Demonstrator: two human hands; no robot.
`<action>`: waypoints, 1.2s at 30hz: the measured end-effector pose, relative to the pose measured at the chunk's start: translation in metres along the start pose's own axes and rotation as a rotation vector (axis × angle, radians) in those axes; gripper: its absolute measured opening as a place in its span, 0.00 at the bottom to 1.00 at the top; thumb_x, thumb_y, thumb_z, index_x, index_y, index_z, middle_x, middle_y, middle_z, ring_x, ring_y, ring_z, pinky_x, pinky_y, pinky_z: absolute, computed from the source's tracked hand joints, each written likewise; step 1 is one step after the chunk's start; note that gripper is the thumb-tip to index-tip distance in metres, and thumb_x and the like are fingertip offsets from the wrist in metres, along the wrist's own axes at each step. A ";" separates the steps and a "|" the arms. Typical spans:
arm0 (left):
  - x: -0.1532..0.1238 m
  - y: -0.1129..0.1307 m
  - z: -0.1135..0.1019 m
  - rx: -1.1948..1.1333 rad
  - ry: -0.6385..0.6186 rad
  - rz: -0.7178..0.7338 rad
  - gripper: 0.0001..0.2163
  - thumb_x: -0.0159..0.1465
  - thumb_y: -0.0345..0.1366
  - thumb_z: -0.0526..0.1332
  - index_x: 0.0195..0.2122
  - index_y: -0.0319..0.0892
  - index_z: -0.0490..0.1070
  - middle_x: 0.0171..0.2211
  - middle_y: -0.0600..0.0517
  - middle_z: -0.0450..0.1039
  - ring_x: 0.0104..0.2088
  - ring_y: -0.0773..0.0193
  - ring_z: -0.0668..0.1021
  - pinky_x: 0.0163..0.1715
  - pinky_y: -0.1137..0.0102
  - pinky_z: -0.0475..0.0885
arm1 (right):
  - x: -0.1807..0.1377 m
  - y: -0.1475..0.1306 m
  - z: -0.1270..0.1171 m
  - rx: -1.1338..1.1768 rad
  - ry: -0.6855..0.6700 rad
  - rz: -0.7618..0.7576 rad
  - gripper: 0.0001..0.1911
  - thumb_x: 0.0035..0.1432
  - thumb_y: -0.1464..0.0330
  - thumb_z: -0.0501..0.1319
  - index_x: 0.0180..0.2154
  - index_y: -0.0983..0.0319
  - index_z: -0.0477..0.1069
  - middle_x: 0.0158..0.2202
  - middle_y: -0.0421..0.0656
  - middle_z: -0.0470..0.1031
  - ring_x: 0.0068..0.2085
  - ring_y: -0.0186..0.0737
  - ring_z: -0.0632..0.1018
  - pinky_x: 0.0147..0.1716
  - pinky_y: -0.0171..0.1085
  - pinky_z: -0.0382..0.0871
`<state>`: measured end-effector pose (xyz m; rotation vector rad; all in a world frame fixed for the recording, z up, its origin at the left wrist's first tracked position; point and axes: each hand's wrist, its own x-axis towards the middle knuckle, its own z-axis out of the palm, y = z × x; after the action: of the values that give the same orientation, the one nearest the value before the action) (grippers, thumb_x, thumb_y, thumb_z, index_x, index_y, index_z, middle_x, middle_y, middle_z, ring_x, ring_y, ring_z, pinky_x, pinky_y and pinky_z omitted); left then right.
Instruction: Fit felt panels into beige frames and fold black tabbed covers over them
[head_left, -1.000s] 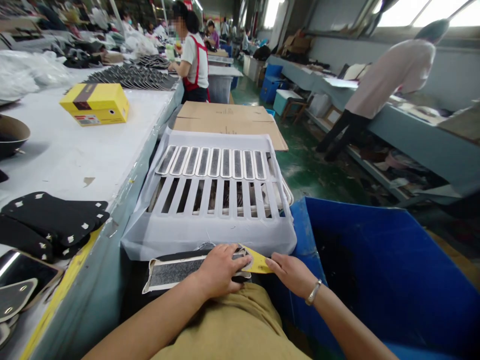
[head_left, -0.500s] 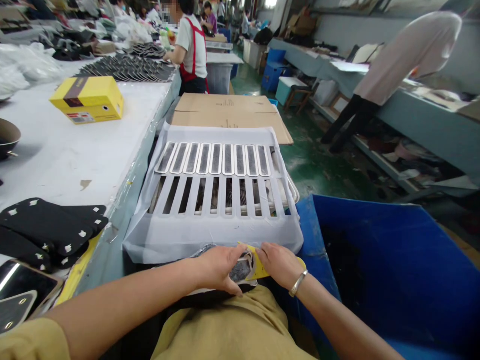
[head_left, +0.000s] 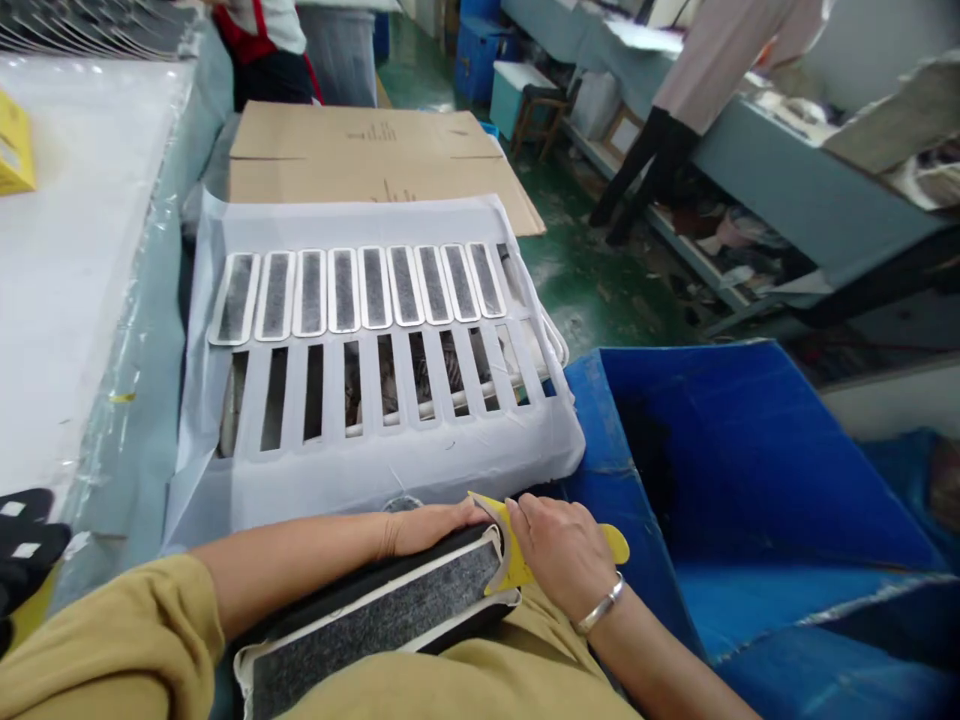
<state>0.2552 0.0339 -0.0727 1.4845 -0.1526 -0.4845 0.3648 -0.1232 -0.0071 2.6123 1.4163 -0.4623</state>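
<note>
Across my lap lies a long grey panel [head_left: 390, 620] with a white border and black sides; its near left end is tilted toward me. My left hand [head_left: 439, 525] grips its far side near the right end, with the fingertips partly hidden. In my right hand [head_left: 566, 545] is a flat yellow scraper-like tool [head_left: 514, 565] with a rounded handle end. The tool's curved, notched edge sits against the panel's right end. One upper corner of it touches or nearly touches my left fingertips; I cannot tell which.
Ahead is a white slotted sheet [head_left: 375, 475] with a row of grey, white-edged strips [head_left: 343, 290]. Behind it lies cardboard [head_left: 360, 150]. A blue bin [head_left: 720, 440] stands at right, a long white table [head_left: 82, 250] at left. Two other people [head_left: 720, 70] work farther off.
My left hand has moved from over the panel's end to its far side, so more of the grey face shows. The tool stays at that end. The view has tipped down and rightward.
</note>
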 end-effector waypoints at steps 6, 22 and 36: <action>-0.001 -0.006 0.010 -0.242 0.001 -0.055 0.38 0.63 0.56 0.24 0.55 0.39 0.63 0.52 0.49 0.68 0.55 0.60 0.66 0.58 0.64 0.55 | -0.002 -0.006 0.005 -0.022 0.039 -0.029 0.21 0.65 0.61 0.43 0.25 0.61 0.65 0.23 0.44 0.75 0.25 0.39 0.74 0.27 0.40 0.49; 0.013 -0.019 0.014 -0.766 0.026 -0.252 0.47 0.58 0.61 0.22 0.40 0.34 0.75 0.30 0.47 0.76 0.36 0.58 0.76 0.49 0.60 0.64 | 0.012 0.002 0.007 -0.037 0.086 -0.214 0.21 0.65 0.64 0.44 0.26 0.62 0.67 0.23 0.44 0.74 0.26 0.37 0.73 0.28 0.39 0.49; 0.011 -0.025 0.015 -0.851 0.014 -0.313 0.37 0.63 0.57 0.30 0.45 0.37 0.72 0.34 0.49 0.77 0.37 0.59 0.77 0.49 0.62 0.63 | 0.029 0.009 0.004 -0.003 0.084 -0.415 0.22 0.65 0.63 0.43 0.27 0.63 0.70 0.24 0.45 0.74 0.26 0.36 0.71 0.29 0.39 0.50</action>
<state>0.2540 0.0159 -0.0982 0.6706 0.2791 -0.6813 0.3863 -0.1057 -0.0205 2.3542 1.9929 -0.3953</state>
